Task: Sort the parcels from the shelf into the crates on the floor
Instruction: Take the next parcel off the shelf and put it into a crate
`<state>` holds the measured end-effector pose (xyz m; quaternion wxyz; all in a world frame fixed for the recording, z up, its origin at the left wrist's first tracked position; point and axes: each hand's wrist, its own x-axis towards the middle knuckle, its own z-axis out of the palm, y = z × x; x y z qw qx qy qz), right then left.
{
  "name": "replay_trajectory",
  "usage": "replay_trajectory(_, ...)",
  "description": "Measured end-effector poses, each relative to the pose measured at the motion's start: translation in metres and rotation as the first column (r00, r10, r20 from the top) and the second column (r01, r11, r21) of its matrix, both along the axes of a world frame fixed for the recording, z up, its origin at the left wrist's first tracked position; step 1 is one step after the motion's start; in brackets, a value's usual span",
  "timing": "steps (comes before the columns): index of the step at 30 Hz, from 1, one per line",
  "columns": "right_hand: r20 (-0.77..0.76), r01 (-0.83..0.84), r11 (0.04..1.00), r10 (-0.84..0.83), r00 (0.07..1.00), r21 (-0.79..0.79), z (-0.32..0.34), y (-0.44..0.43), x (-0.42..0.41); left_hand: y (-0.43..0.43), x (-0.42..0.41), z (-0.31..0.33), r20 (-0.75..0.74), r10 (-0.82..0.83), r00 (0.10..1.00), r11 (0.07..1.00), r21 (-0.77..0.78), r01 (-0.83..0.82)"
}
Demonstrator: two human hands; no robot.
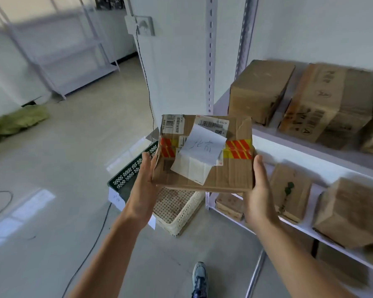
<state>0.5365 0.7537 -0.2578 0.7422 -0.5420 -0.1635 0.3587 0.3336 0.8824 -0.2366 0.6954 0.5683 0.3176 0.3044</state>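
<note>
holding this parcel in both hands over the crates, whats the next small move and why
Probably lower the parcel, held at its sides by the left hand and right hand, toward the floor: it hangs above the green crate and the cream crate. Which one fits its handwritten note I cannot tell; the crate labels are too blurred.

green sack (15,123) on floor (73,168) | wall socket (141,25) | black cable (148,82) hanging

The parcel (202,151) hides the fingers of the left hand (143,190) and right hand (260,194), much of the green crate (127,175) and part of the white crate (181,209); the shelf (299,151) boxes (323,104) are blurred, their print unreadable, and the bottom edge cuts off the shoe (199,278).
</note>
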Motion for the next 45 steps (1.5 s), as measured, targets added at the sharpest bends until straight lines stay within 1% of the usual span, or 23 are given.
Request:
replay_trajectory(2,0.014,-0.069,0.998,0.069,0.998,-0.014,-0.015,0.036,-0.007,0.036,-0.007,-0.009,-0.031,0.023,0.999,1.000,-0.012,-0.024)
replay_trajectory(5,-0.007,-0.129,0.991,0.129,0.992,-0.025,-0.036,0.088,-0.018,0.087,-0.017,-0.022,-0.087,0.041,0.995,0.998,-0.043,-0.045)
replay_trajectory(10,-0.047,-0.242,0.963,0.239,0.970,-0.115,-0.066,0.154,-0.035,0.161,-0.028,-0.050,-0.172,0.067,0.983,0.989,-0.118,-0.088)
replay_trajectory(13,-0.090,-0.253,0.950,0.240,0.967,-0.186,-0.087,0.185,-0.042,0.203,-0.029,-0.074,-0.205,0.046,0.978,0.984,-0.157,-0.080)
replay_trajectory(15,-0.133,-0.228,0.948,0.202,0.970,-0.222,-0.101,0.207,-0.045,0.231,-0.026,-0.093,-0.226,0.025,0.974,0.979,-0.190,-0.069)
replay_trajectory(20,-0.225,-0.149,0.920,0.069,0.972,-0.362,-0.142,0.272,-0.054,0.315,-0.017,-0.147,-0.294,-0.133,0.946,0.961,-0.274,0.050)
replay_trajectory(24,-0.257,-0.079,0.885,-0.048,0.965,-0.459,-0.188,0.328,-0.058,0.388,0.003,-0.202,-0.366,-0.284,0.886,0.931,-0.328,0.163)
replay_trajectory(27,-0.291,0.001,0.858,-0.176,0.940,-0.513,-0.228,0.362,-0.057,0.434,0.021,-0.250,-0.404,-0.359,0.841,0.898,-0.397,0.193)
replay_trajectory(29,-0.300,0.031,0.840,-0.228,0.926,-0.542,-0.256,0.381,-0.056,0.456,0.032,-0.286,-0.412,-0.406,0.816,0.876,-0.431,0.218)
replay_trajectory(31,-0.288,0.085,0.812,-0.300,0.909,-0.578,-0.290,0.396,-0.053,0.472,0.045,-0.323,-0.431,-0.434,0.791,0.857,-0.469,0.214)
replay_trajectory(35,-0.301,0.167,0.730,-0.464,0.833,-0.663,-0.369,0.422,-0.039,0.492,0.070,-0.403,-0.465,-0.481,0.743,0.817,-0.546,0.187)
replay_trajectory(38,-0.310,0.200,0.702,-0.527,0.791,-0.684,-0.433,0.435,-0.019,0.504,0.099,-0.466,-0.469,-0.513,0.719,0.800,-0.565,0.202)
replay_trajectory(41,-0.279,0.248,0.689,-0.557,0.782,-0.680,-0.493,0.443,0.005,0.510,0.133,-0.529,-0.495,-0.511,0.703,0.809,-0.554,0.197)
replay_trajectory(43,-0.261,0.273,0.656,-0.595,0.760,-0.703,-0.534,0.444,0.020,0.510,0.154,-0.570,-0.505,-0.517,0.691,0.804,-0.563,0.190)
replay_trajectory(45,-0.255,0.290,0.648,-0.613,0.748,-0.705,-0.566,0.447,0.033,0.513,0.174,-0.604,-0.506,-0.527,0.683,0.803,-0.560,0.205)
